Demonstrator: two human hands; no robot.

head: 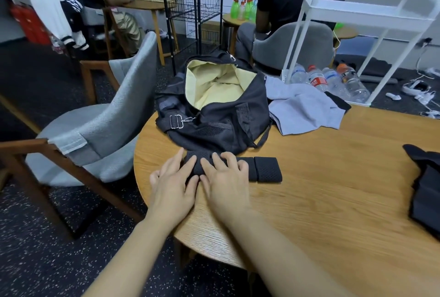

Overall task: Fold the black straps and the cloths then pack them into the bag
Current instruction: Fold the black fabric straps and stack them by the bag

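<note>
Both hands, left (pixel 172 183) and right (pixel 226 181), press a black strap (pixel 266 169) flat on the surface (pixel 309 201) just before the open bag (pixel 214 106); fingers lie nearly straight, gripping nothing. Nothing appears packed yet. The cloth (pixel 302 108) lies unfolded. Dark fabric (pixel 426 189), possibly another strap, is cut off at right.

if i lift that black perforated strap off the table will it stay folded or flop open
The black strap looks soft and padded, so it would probably sag if lifted by one end. Both hands, left hand and right hand, press its left part flat, suggesting the fold may spring open. It seems light and unlikely to roll.
</note>
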